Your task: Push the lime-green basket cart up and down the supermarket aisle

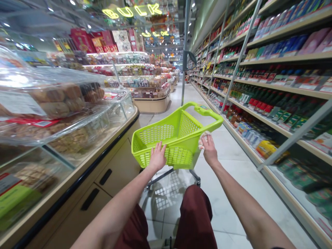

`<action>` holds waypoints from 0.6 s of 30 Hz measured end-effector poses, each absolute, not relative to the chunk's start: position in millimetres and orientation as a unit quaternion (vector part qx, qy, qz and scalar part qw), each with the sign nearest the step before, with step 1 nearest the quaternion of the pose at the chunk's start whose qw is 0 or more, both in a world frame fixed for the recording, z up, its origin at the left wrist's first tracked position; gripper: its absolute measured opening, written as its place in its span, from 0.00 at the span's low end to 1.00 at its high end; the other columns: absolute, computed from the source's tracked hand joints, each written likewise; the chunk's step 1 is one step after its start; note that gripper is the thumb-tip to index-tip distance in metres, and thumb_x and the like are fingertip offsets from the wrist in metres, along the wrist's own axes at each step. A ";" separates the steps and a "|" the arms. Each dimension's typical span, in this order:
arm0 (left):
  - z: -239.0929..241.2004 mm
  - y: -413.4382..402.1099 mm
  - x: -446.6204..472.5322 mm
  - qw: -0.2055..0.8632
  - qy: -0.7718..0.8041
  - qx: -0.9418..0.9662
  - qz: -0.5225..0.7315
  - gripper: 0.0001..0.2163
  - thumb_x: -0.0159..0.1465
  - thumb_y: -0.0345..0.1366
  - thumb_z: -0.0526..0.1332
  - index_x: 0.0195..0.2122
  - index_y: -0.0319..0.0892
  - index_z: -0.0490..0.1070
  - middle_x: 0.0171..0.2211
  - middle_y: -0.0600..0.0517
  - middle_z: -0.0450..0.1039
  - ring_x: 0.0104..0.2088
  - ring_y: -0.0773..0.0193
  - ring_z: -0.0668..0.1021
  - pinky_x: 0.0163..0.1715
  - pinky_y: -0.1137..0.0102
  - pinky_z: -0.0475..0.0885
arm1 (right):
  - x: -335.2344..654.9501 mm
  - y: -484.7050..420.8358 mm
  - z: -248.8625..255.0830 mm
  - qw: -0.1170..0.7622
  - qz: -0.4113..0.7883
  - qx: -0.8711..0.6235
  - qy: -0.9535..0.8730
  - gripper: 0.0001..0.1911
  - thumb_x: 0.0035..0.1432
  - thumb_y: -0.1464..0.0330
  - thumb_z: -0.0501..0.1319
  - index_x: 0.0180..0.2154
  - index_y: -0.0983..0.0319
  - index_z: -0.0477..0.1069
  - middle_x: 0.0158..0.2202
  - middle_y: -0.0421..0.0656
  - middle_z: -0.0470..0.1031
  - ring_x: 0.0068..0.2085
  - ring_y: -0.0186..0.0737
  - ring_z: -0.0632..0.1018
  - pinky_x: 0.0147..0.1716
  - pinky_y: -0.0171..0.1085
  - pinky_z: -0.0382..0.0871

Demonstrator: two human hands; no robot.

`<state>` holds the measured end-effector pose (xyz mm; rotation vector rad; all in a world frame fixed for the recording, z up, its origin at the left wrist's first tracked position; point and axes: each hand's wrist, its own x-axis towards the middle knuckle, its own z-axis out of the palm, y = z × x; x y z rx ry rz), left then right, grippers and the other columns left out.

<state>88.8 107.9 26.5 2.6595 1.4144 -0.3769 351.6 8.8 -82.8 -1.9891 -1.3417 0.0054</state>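
Note:
A bright green plastic shopping cart (178, 138) with a perforated basket stands side-on before me, on grey metal legs with wheels. My left hand (158, 157) rests against the near side of the basket by its top rim, fingers stretched and spread. In my right hand (210, 148) is a crumpled white cloth (203, 140), pressed to the cart just below its handle (216, 121). Whether it is cloth or paper is hard to make out. My fingers partly cover it.
Left, a bulk-food counter (116, 141) carries clear boxes of baked goods (55, 98). Shelves of bottles and cans (282, 86) line the right. A metal post (184, 52) rises behind the cart. Pale floor tiles (233, 186) run down the aisle; my knees (194, 211) are close below.

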 end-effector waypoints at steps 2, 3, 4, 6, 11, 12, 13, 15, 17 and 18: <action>26.4 116.6 73.2 0.041 0.493 0.859 -0.129 0.30 0.54 0.31 0.53 0.59 0.43 0.49 0.64 0.47 0.38 0.62 0.55 0.46 0.59 0.56 0.48 | 335.3 -3.5 -103.3 0.330 0.044 -0.771 -0.542 0.24 0.53 0.78 0.49 0.51 0.61 0.64 0.61 0.47 0.50 0.62 0.42 0.48 0.56 0.46 0.57; 25.8 120.7 64.6 0.037 0.506 0.852 -0.130 0.30 0.54 0.30 0.53 0.59 0.44 0.49 0.63 0.47 0.40 0.62 0.54 0.47 0.59 0.55 0.48 | 329.5 -9.6 -109.1 0.315 0.062 -0.766 -0.557 0.24 0.52 0.79 0.49 0.50 0.60 0.65 0.60 0.47 0.53 0.62 0.42 0.50 0.55 0.45 0.59; 25.0 124.6 56.1 0.033 0.517 0.846 -0.129 0.30 0.54 0.30 0.54 0.59 0.44 0.49 0.63 0.47 0.42 0.62 0.54 0.48 0.59 0.54 0.49 | 326.1 -14.6 -110.9 0.303 0.077 -0.757 -0.574 0.23 0.51 0.79 0.49 0.49 0.60 0.66 0.59 0.47 0.55 0.62 0.41 0.51 0.55 0.45 0.60; 23.2 131.0 39.9 0.028 0.533 0.836 -0.124 0.30 0.54 0.30 0.54 0.59 0.43 0.48 0.63 0.46 0.44 0.62 0.54 0.50 0.58 0.53 0.49 | 327.7 -19.0 -101.7 0.299 0.077 -0.736 -0.603 0.23 0.51 0.78 0.49 0.48 0.59 0.66 0.58 0.46 0.57 0.61 0.41 0.53 0.54 0.45 0.61; 20.0 137.5 13.8 0.019 0.569 0.813 -0.123 0.30 0.54 0.30 0.54 0.59 0.40 0.48 0.62 0.43 0.47 0.61 0.52 0.51 0.57 0.51 0.50 | 357.9 10.5 -41.0 0.382 -0.062 -0.724 -0.571 0.23 0.55 0.73 0.49 0.54 0.61 0.60 0.62 0.45 0.47 0.62 0.44 0.50 0.60 0.48 0.50; 19.8 137.2 11.5 0.016 0.572 0.811 -0.122 0.31 0.54 0.30 0.54 0.59 0.41 0.48 0.62 0.43 0.47 0.61 0.52 0.52 0.57 0.51 0.50 | 362.6 20.2 -32.5 0.383 -0.071 -0.726 -0.567 0.23 0.56 0.73 0.50 0.55 0.61 0.60 0.62 0.45 0.47 0.62 0.45 0.49 0.60 0.48 0.49; 19.8 136.5 10.1 0.014 0.573 0.810 -0.121 0.31 0.53 0.30 0.54 0.59 0.41 0.47 0.62 0.44 0.47 0.61 0.52 0.52 0.57 0.51 0.50 | 365.6 29.4 -27.4 0.374 -0.066 -0.729 -0.569 0.23 0.56 0.73 0.50 0.54 0.62 0.60 0.62 0.46 0.47 0.62 0.45 0.48 0.60 0.48 0.49; 20.7 134.4 9.4 0.013 0.574 0.809 -0.124 0.31 0.54 0.31 0.54 0.60 0.42 0.47 0.62 0.44 0.47 0.61 0.52 0.51 0.57 0.50 0.49 | 367.2 43.7 -26.8 0.343 -0.038 -0.736 -0.582 0.23 0.55 0.74 0.49 0.53 0.63 0.62 0.61 0.47 0.50 0.63 0.45 0.46 0.59 0.49 0.50; 22.8 132.0 10.6 0.018 0.573 0.808 -0.137 0.32 0.53 0.31 0.53 0.60 0.42 0.46 0.62 0.45 0.47 0.61 0.52 0.51 0.57 0.49 0.49 | 366.6 51.5 -34.3 0.315 -0.017 -0.743 -0.591 0.23 0.54 0.76 0.48 0.53 0.62 0.62 0.60 0.47 0.52 0.63 0.44 0.45 0.59 0.49 0.51; 24.3 130.7 11.8 0.024 0.572 0.807 -0.146 0.32 0.53 0.32 0.53 0.60 0.43 0.45 0.62 0.45 0.46 0.61 0.52 0.50 0.57 0.49 0.48 | 367.3 53.3 -38.8 0.308 -0.015 -0.746 -0.591 0.24 0.54 0.77 0.48 0.53 0.62 0.62 0.60 0.47 0.52 0.63 0.43 0.44 0.59 0.49 0.52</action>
